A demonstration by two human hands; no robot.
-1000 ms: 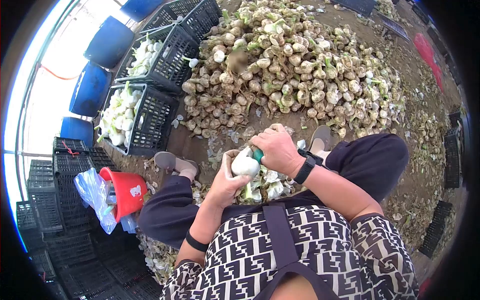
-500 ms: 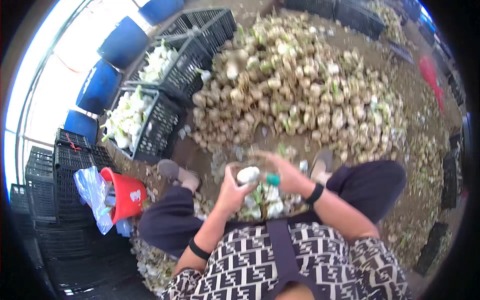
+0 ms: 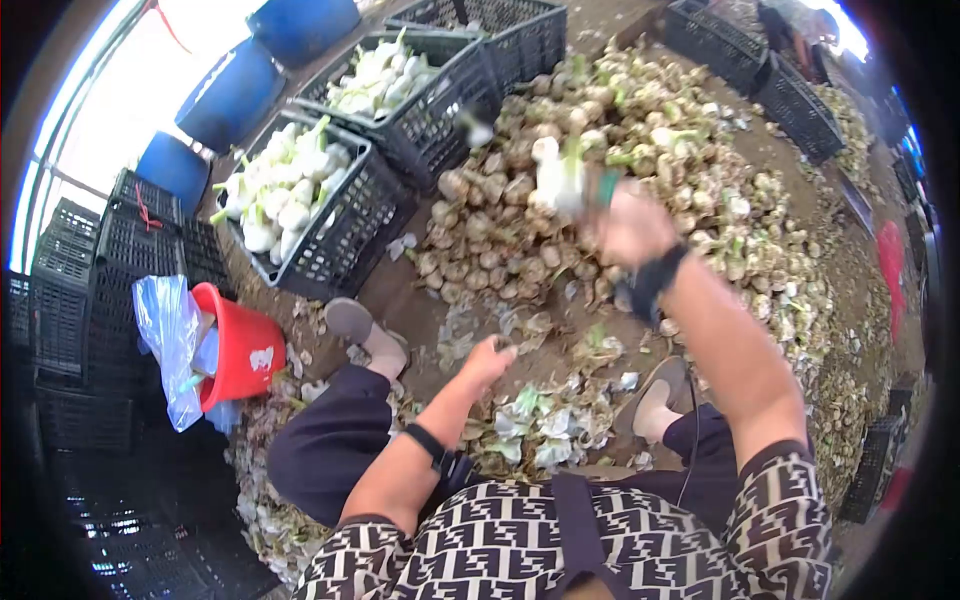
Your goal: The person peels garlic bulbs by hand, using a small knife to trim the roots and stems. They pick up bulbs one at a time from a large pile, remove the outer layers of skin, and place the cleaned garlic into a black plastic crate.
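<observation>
My right hand [image 3: 632,222], blurred by motion, is stretched out over the near part of the pile of unpeeled garlic [image 3: 490,225]. A white garlic bulb [image 3: 560,182] is at its fingertips, with something green on a finger. My left hand [image 3: 487,362] is low between my legs, its fingers closed; anything inside them is too small to make out. Loose peeled skins [image 3: 545,425] lie on the ground below it. White garlic with green stems fills the near black crate [image 3: 340,235] and the crate behind it [image 3: 440,105].
A red bucket [image 3: 245,345] with a plastic bag [image 3: 165,340] stands at the left beside stacked black crates [image 3: 75,290]. Blue barrels [image 3: 232,95] line the back left. More black crates [image 3: 715,42] stand behind the pile. My feet are on either side of the skins.
My right hand has moved up and forward with the white bulb, away from my left hand. The left hand has let go of the bulb and closed. The view has shifted.
</observation>
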